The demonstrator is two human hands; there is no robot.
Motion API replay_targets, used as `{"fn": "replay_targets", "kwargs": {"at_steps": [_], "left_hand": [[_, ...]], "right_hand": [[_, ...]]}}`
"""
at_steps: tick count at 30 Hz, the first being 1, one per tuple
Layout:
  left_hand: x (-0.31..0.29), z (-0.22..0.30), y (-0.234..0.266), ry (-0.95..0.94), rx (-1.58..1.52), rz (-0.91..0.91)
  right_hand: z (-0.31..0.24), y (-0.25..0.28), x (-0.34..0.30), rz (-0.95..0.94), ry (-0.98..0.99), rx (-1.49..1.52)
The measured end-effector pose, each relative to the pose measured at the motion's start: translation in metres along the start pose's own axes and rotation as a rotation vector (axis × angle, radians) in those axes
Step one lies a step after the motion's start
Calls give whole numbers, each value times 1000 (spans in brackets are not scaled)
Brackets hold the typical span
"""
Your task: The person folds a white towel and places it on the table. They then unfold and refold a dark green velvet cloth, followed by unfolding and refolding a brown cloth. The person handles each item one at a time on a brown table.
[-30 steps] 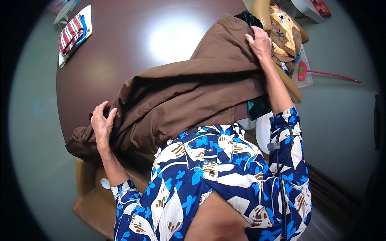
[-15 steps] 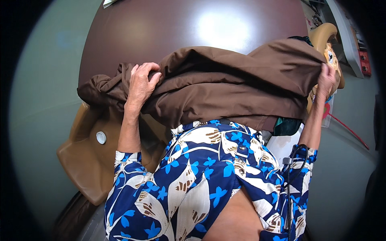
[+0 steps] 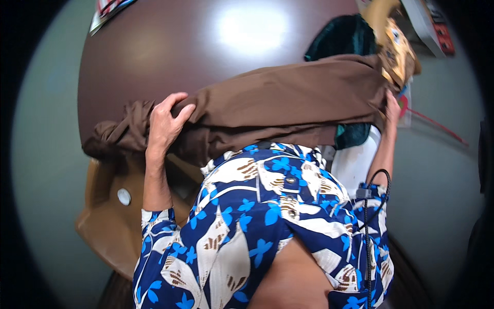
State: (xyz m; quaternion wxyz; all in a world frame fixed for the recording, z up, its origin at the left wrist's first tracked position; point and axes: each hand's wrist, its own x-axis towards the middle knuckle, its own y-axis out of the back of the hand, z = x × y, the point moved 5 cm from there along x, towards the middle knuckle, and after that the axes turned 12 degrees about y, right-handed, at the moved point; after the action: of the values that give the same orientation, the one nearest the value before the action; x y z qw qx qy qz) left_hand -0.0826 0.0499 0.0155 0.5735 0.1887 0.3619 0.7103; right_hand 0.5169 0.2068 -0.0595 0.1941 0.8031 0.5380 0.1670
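Observation:
A long piece of brown cloth (image 3: 288, 92) stretches from left to right across the table's near edge and against my front. Its left end is bunched and twisted. Dark green velvety fabric (image 3: 346, 38) shows beyond its right part, and another patch appears below it near my right arm; whether they join the cloth is hidden. My left hand (image 3: 165, 122) is closed over the gathered left part, thumb apart from the index finger and the other fingertips partly hidden. At the right end, my right hand (image 3: 392, 107) grips the cloth's edge, its fingertips mostly hidden.
The dark glossy table (image 3: 149, 56) lies beyond the cloth. Below left is a tan chair (image 3: 100, 219) with a small white round object (image 3: 123, 196) on it. A patterned orange-tan item (image 3: 399, 54) hangs by another tan chair at right, near a thin red stick (image 3: 440, 127).
The right part of the brown cloth now lies flatter and lower, uncovering more dark green fabric behind it. Both hands keep their places on the cloth, while the whole view has shifted.

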Motion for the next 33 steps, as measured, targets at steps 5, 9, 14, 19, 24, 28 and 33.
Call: {"fn": "replay_targets", "kwargs": {"at_steps": [5, 9, 14, 19, 24, 28, 33], "left_hand": [[2, 18, -7, -72, -19, -8], [-2, 32, 7, -159, -78, 113], [-14, 38, 26, -91, -169, 131], [-18, 43, 23, -88, -193, 93], [-15, 46, 21, -119, -217, 9], [-11, 48, 35, -242, -203, 147], [-19, 62, 66, -347, -301, 468]], "right_hand": [[-6, -16, 8, -44, -48, 260], [-21, -23, 6, -19, -60, 491], [-23, -13, 9, 13, 45, 561], [-6, 14, 15, 161, 71, 447], [-13, 16, -3, -17, 15, 552], [-2, 30, 5, -98, 84, 352], [4, 48, 15, 100, 147, 636]]}}
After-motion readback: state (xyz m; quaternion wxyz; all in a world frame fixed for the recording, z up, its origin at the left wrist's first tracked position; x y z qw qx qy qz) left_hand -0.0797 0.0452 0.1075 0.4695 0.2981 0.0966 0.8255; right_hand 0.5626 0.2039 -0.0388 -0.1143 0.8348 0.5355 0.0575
